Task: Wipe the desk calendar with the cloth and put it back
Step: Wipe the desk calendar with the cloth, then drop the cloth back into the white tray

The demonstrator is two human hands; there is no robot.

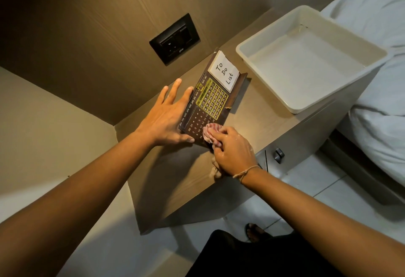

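Note:
The dark brown desk calendar [213,99] stands tilted on the wooden desktop [258,110], with a gold date frame and a white "To Do List" note at its top end. My left hand [168,116] grips its left edge, fingers spread behind it and thumb at the lower front corner. My right hand [232,149] holds a bunched pink-and-white cloth [210,133] pressed on the calendar's lower right corner. Part of the cloth hangs below my palm.
A white plastic tub [361,45] sits on the desktop just right of the calendar. A black wall socket [174,39] is behind it. A bed with white bedding [381,92] lies at the right. A drawer knob [278,155] shows on the desk front.

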